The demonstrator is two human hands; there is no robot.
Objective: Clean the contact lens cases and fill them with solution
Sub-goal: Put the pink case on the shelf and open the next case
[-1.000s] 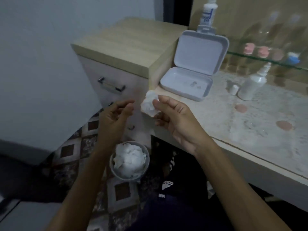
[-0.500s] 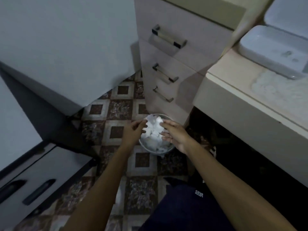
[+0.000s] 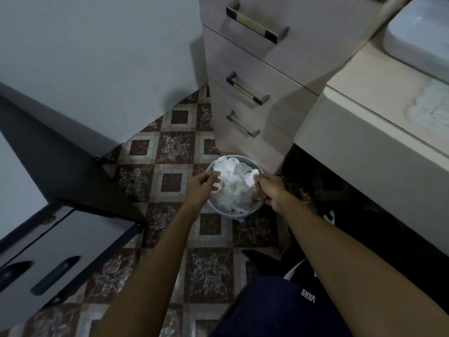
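One head-worn view, tipped steeply down from above at the tiled floor (image 3: 170, 152). Both forearms run up from 6 o'clock to a small bin (image 3: 257, 210) at centre, fairly near. Drawer unit (image 3: 267, 69) stands at 12 to 1 o'clock, counter edge (image 3: 364, 132) at 2 o'clock.
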